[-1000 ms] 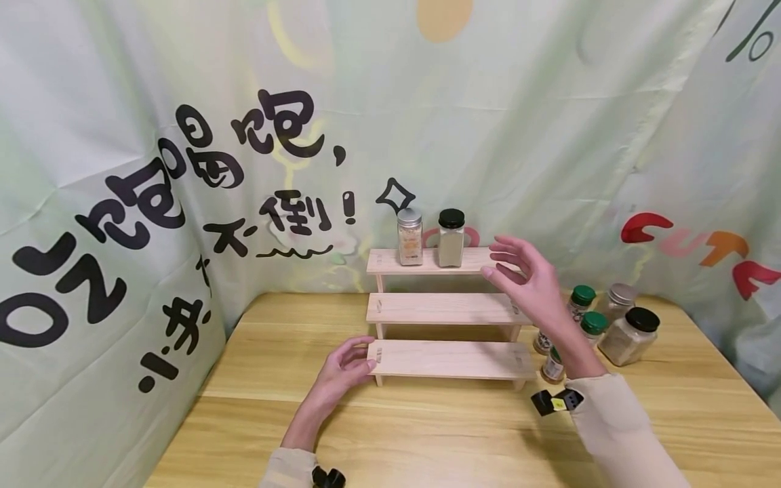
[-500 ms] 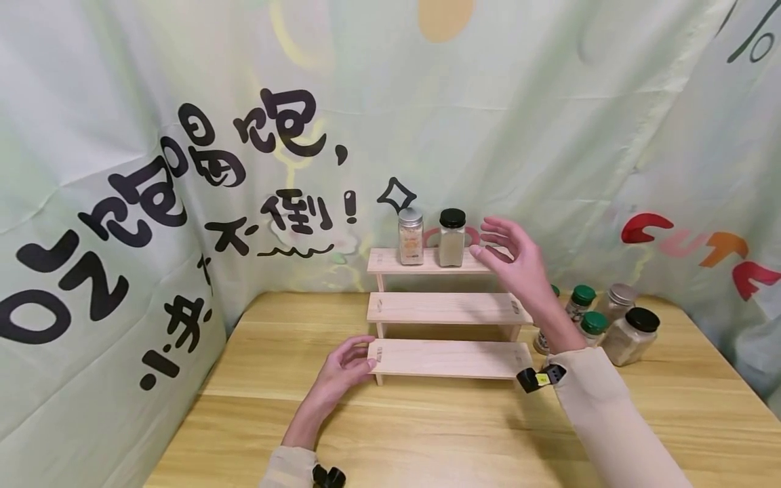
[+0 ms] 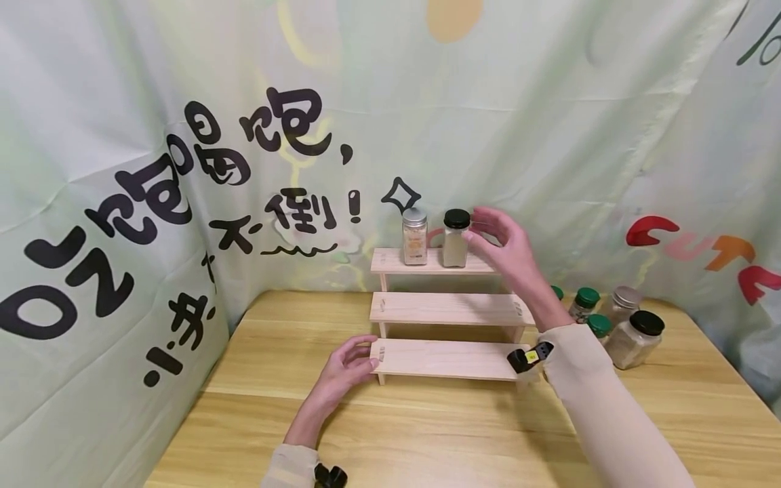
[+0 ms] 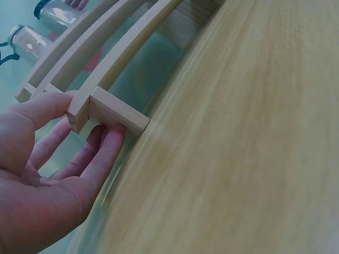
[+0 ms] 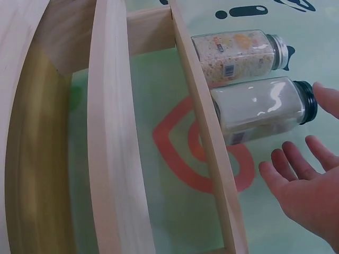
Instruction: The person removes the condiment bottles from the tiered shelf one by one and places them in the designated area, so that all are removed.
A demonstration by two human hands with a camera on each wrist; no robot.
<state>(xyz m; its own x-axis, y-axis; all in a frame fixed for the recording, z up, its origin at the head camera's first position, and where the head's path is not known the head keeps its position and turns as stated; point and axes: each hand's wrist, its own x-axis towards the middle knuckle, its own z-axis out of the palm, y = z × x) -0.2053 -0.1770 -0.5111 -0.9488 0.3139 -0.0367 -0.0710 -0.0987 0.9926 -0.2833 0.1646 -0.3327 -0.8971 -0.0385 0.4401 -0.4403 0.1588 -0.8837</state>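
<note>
A three-tier wooden rack [image 3: 448,308] stands on the table. On its top tier are two upright glass jars: a silver-lidded jar [image 3: 415,245] of pinkish grains and a black-lidded jar [image 3: 454,249] of pale powder. My left hand [image 3: 343,369] grips the left end of the lowest tier; in the left wrist view its thumb lies on the board edge and its fingers touch the support leg [image 4: 119,110]. Beside the black-lidded jar, my right hand [image 3: 503,247] has its fingers spread. Its thumb [image 5: 326,98] is close to the lid; whether they touch I cannot tell.
Right of the rack, several jars stand on the table [image 3: 378,434], including a green-lidded jar [image 3: 586,301], a large black-lidded jar [image 3: 634,339] and a silver-lidded jar [image 3: 624,305]. My right forearm partly hides this group. A printed cloth [image 3: 549,122] hangs behind.
My right hand has moved left and slightly up, from the top tier's right end to the black-lidded jar. The left hand keeps its place on the rack. The head view has shifted slightly.
</note>
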